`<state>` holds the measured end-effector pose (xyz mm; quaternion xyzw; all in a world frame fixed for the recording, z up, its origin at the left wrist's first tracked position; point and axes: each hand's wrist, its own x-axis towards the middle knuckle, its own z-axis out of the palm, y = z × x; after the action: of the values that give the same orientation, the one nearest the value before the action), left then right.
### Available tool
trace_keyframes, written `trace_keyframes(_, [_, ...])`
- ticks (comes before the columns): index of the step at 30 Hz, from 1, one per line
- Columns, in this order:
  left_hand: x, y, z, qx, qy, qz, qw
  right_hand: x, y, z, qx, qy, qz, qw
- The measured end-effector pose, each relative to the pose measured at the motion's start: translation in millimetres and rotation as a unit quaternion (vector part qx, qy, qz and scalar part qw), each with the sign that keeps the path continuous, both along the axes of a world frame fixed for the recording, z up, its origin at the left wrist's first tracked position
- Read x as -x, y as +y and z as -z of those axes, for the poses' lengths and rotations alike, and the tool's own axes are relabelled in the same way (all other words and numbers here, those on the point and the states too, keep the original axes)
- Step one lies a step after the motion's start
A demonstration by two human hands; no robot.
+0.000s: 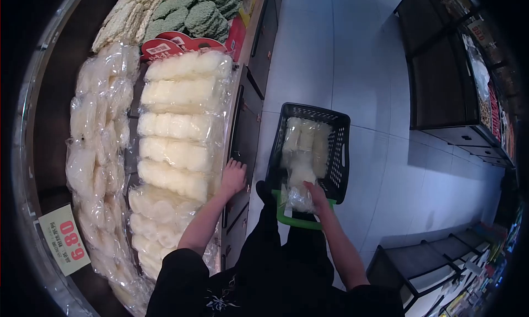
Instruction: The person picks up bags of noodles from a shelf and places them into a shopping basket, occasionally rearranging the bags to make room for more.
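My right hand (316, 197) grips a clear plastic pack of white dried noodles (301, 176) near its lower end, over the basket. That black shopping basket (344, 127) has perforated walls and a green handle (297, 223), and stands on the floor in front of my legs. More noodle packs (308, 134) lie inside it, partly overlapped by the held one. At the edge of the display shelf, my left hand (234, 177) is empty with its fingers stretched out. Beside it, stacked packs of cream-coloured noodles (175, 151) lie in a row on the shelf.
Further left run more clear bags of pale noodles (99, 151) and a price card (64, 240) reading 6.80. Green bundles (198, 14) and red signs (176, 46) are at the far end. Dark display units (441, 69) stand across the tiled floor (358, 85), with another shelf (424, 267) at lower right.
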<state>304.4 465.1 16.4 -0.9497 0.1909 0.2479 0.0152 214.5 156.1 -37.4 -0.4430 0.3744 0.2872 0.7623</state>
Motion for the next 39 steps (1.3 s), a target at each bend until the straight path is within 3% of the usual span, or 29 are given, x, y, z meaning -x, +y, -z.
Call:
trace_keyframes(1, [3,22,24,-0.027,-0.027,0.072,0.997,-3,-6,14,-0.039,0.027,0.042,0.998])
trace_keyframes(2, [7,28,26,-0.03,-0.015,0.071,0.997,-3,-12,31,-0.042,0.038,0.042,0.997])
trace_keyframes(4, [3,29,18,-0.099,-0.036,0.193,0.976,-13,-20,67,0.042,0.056,0.027,0.997])
trace_keyframes(9, [-1,29,27,0.036,-0.034,0.095,0.994,-57,-16,104,0.059,0.061,0.053,0.995])
trace_keyframes(11, [1,32,33,0.105,-0.068,0.067,0.99,-68,-14,143,0.017,-0.026,0.025,0.999])
trace_keyframes(17, [-1,29,37,0.146,-0.107,0.032,0.983,-124,10,220,0.075,-0.036,-0.018,0.996])
trace_keyframes(22, [0,27,41,0.12,-0.094,0.007,0.988,-140,17,324,0.09,-0.019,-0.075,0.993])
trace_keyframes(25, [2,26,41,0.111,-0.09,-0.009,0.99,-119,28,402,0.158,0.02,-0.081,0.984])
trace_keyframes(27, [1,26,41,0.103,-0.087,-0.014,0.991,-112,38,417,0.309,0.051,-0.144,0.939])
trace_keyframes(30, [1,25,40,0.094,-0.086,-0.019,0.992,-95,47,436,0.222,0.003,-0.059,0.973])
trace_keyframes(34, [1,26,40,0.089,-0.087,-0.014,0.992,-86,28,445,0.154,-0.024,-0.065,0.986])
trace_keyframes(36, [0,25,40,0.097,-0.096,-0.015,0.99,-91,18,444,0.317,-0.022,-0.301,0.899])
trace_keyframes(38, [0,25,39,0.091,-0.115,-0.022,0.989,-99,24,396,0.446,-0.021,-0.349,0.824])
trace_keyframes(39, [-2,26,40,0.116,-0.108,-0.011,0.987,-106,24,366,0.45,-0.039,-0.338,0.826])
